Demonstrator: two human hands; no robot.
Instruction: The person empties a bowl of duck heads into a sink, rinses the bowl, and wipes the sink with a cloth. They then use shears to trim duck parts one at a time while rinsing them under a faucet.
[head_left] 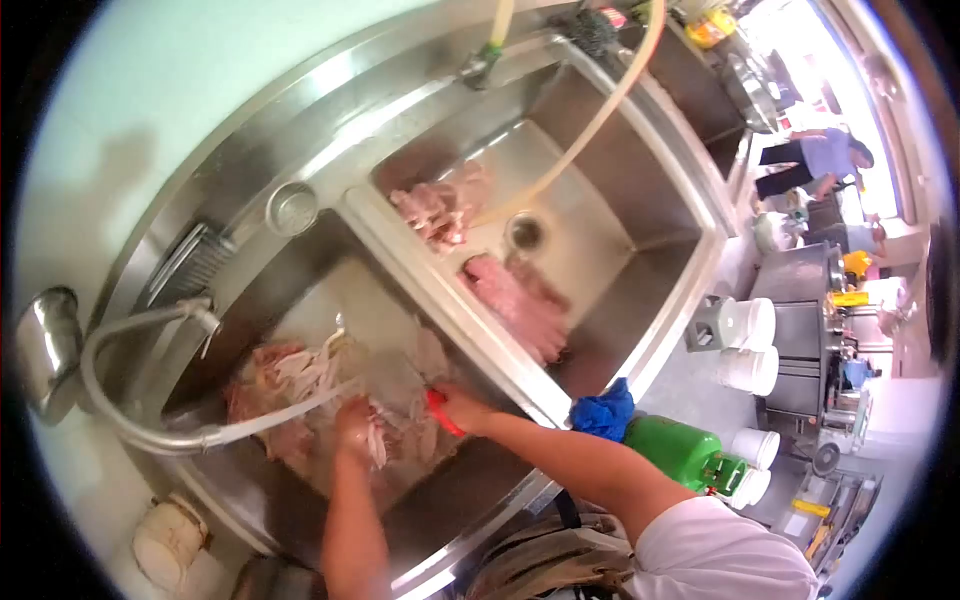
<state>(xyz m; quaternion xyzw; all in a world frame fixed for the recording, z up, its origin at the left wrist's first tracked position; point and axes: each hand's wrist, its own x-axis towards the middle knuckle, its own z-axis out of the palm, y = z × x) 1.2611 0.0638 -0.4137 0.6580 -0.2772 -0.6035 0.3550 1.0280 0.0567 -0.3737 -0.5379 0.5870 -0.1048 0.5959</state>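
Observation:
Both hands are down in the left sink basin (205, 375), among pale pink pieces of raw meat (270, 400) lying in cloudy water. My left hand (354, 420) is closed on a strip of raw meat (376, 445) that hangs by its fingers. Beside it, my right hand (448, 408), with a red band (437, 411) near it, reaches into the meat and water; its fingers are blurred and partly hidden. A white hose (260, 428) runs over the meat pile, its end close to my left hand.
The right basin (600, 200) holds a meat heap (440, 205), a long pink slab (515, 305) and a drain (524, 231); a yellowish hose (600, 115) hangs into it. A blue cloth (603, 410), green gas cylinder (675, 450) and white buckets (752, 322) stand right. A person (825, 160) is farther off.

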